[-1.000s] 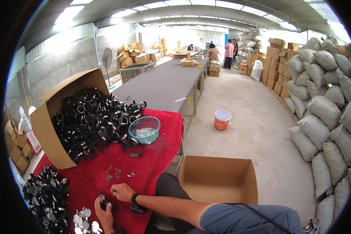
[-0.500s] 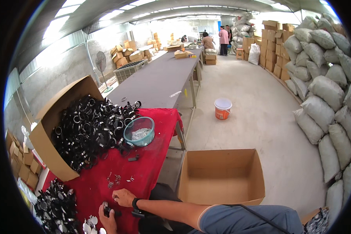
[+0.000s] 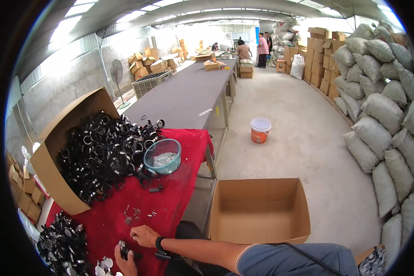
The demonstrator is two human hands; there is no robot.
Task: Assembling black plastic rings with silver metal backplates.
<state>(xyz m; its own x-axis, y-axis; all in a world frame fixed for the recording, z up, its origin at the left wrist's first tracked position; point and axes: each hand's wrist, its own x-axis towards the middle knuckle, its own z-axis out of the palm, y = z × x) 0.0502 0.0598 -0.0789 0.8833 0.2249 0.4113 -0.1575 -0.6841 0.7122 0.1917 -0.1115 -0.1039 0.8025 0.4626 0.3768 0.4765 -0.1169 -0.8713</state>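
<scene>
At the lower edge, my left hand [image 3: 126,263] is closed around a small black part [image 3: 124,250] with a pale face, just above the red cloth [image 3: 168,202]. Close beside it, my right hand [image 3: 145,236] has its fingertips pinched together; whatever they hold is too small to make out. A few small metal pieces [image 3: 135,214] lie on the cloth just beyond the right hand. Left of my hands are a heap of black parts with pale discs [image 3: 62,246] and some loose pale discs [image 3: 105,265]. A tipped cardboard box [image 3: 64,181] spills black ring-shaped clamps [image 3: 101,152].
A teal basket [image 3: 178,158] with clear small bags stands on the cloth. The long grey table [image 3: 179,96] stretches away behind it. On the floor are an open cardboard box [image 3: 262,209] and an orange bucket [image 3: 260,133]. Stacked sacks [image 3: 382,110] line the right; several people are far off.
The view has shifted slightly. In my left hand the black part now shows more of its pale face. My right hand stays pinched beside it.
</scene>
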